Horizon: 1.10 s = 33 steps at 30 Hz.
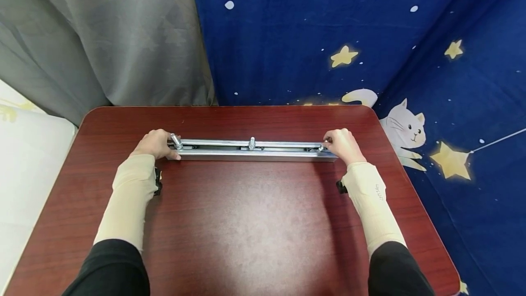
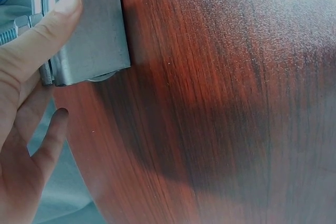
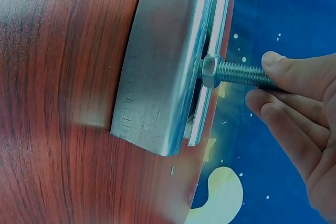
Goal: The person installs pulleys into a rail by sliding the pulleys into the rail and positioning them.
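A long silver metal strut channel lies crosswise on the table, its slot facing up. Threaded bolts stand in the slot: a left bolt, a middle bolt and a right bolt with a hex nut at its base. At the channel's left end, my left hand grips it, thumb on the near wall and the other fingers at the far side, partly hidden. My right hand pinches the free end of the right bolt between thumb and fingers.
The reddish-brown wooden table has rounded corners. Behind it hang a grey curtain and a blue curtain with stars and a cat. A white surface lies to the left.
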Each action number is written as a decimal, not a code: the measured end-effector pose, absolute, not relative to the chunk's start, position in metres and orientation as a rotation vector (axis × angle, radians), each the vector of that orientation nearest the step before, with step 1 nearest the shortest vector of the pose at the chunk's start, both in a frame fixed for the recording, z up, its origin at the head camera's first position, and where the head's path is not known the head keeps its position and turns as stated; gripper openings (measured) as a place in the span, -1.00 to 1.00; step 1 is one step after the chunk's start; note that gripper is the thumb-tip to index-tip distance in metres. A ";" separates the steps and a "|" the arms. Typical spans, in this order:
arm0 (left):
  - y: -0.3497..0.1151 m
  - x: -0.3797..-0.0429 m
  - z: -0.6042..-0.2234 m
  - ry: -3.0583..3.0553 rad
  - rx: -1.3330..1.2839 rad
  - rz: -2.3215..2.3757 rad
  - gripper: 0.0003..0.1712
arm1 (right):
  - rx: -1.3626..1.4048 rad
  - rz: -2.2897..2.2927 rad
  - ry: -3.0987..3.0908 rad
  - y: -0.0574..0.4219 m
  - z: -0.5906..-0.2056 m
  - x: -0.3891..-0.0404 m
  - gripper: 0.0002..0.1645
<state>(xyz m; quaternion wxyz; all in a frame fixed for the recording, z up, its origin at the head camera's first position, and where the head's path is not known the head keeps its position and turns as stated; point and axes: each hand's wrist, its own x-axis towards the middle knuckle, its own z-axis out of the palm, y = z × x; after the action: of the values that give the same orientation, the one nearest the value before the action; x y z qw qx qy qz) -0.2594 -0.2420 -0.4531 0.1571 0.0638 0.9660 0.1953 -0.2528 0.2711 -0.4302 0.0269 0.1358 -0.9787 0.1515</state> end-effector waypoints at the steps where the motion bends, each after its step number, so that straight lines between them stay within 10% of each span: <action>1: -0.242 -0.259 -0.453 2.764 0.183 0.558 -0.42 | 0.422 0.465 -3.022 0.271 -0.430 -0.253 -0.83; 33: -0.243 -0.262 -0.460 2.783 0.206 0.606 -0.45 | 0.422 0.509 -2.960 0.263 -0.441 -0.260 -0.86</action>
<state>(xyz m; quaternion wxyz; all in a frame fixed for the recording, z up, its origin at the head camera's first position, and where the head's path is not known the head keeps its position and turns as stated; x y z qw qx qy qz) -0.2619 -0.2431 -0.4600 0.1425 0.0713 0.9646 0.2101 -0.2603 0.2632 -0.4409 0.0544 0.1391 -0.9745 0.1674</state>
